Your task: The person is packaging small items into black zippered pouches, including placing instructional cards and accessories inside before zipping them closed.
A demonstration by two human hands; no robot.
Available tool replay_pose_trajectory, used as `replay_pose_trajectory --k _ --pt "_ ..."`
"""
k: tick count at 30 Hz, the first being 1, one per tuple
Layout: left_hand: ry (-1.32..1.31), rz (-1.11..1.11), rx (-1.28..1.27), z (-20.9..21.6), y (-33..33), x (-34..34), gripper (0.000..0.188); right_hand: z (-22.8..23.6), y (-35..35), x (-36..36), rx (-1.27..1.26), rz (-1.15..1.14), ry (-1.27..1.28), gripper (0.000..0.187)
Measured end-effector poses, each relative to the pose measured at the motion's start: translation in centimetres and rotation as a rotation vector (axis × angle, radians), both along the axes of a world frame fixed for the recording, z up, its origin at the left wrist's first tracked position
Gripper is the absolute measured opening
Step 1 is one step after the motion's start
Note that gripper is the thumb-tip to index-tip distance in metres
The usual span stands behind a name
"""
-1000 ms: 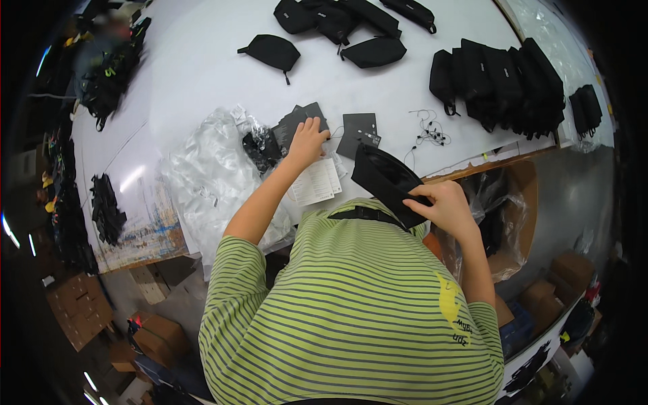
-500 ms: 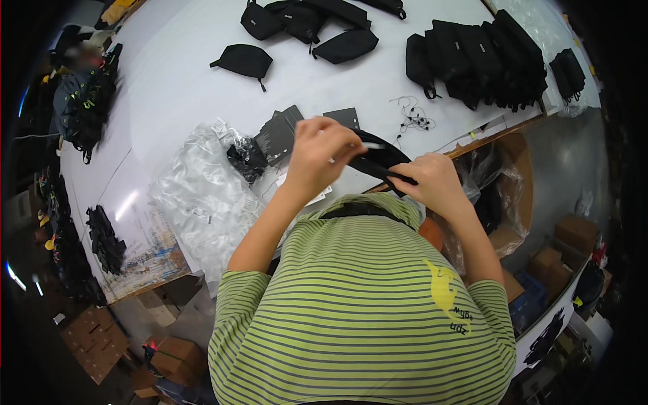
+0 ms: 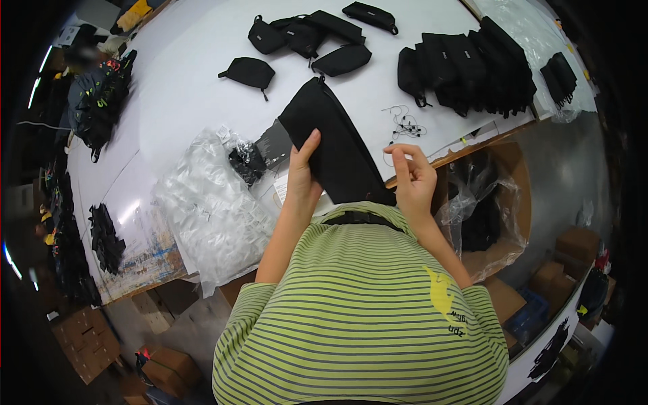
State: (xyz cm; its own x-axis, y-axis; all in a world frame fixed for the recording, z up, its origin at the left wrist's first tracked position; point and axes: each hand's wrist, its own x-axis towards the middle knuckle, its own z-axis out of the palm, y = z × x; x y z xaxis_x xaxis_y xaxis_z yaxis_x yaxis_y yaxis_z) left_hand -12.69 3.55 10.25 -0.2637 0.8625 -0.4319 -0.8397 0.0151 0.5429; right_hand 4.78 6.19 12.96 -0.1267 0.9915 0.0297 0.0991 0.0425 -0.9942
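A flat black zip pouch (image 3: 331, 145) is held up slantwise over the near edge of the table. My left hand (image 3: 305, 172) grips its left side, thumb on the face and fingers behind. Just right of the pouch, apart from it, my right hand (image 3: 415, 179) has thumb and forefinger close together and the other fingers bent. A thin dark loop shows by those fingertips; whether they pinch it is unclear. Beyond that hand lies a tangle of thin black tag cords (image 3: 407, 127). Dark grey cards (image 3: 271, 147) lie partly behind the pouch.
Several filled black pouches (image 3: 250, 71) lie at the far side, and a packed row (image 3: 466, 67) stands at right. Clear plastic bags (image 3: 209, 196) are heaped left of my left arm. A lined carton (image 3: 509, 202) stands below the table's right edge.
The pouch has gone from bunched between both hands to spread out, its far end pointing away. My right hand has let go of it; my left has shifted to its left side.
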Motion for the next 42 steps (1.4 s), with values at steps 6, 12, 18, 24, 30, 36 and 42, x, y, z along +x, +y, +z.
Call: replay_pose_trajectory --k 6,12,18,24,30,36,42 --pt "0.088 -0.135 0.003 1.0 -0.4 1.4 0.041 -2.6 1.3 1.7 -0.095 0.330 0.203 0.030" --pt "0.036 -0.422 0.008 0.7 -1.6 3.5 0.049 0.5 4.0 0.3 0.021 0.140 0.196 0.025" --pt "-0.129 -0.286 -0.076 -0.8 -1.6 3.7 0.039 1.4 4.4 0.3 0.312 0.097 -0.207 0.010" --pt "-0.564 -0.059 -0.112 -3.8 0.6 0.3 0.025 2.6 3.2 -0.6 0.033 0.526 -0.218 0.008" --pt "-0.390 0.080 -0.101 -5.4 1.9 -1.5 0.029 1.7 5.4 0.1 -0.204 0.786 -0.264 0.022" --pt "-0.111 0.098 -0.170 -5.3 4.2 2.2 0.042 0.0 6.5 -0.9 0.255 0.633 -0.785 0.072" --pt "0.174 -0.114 -0.134 -6.0 6.5 2.5 0.068 -1.8 10.5 2.2 -0.202 0.615 -0.515 0.061"
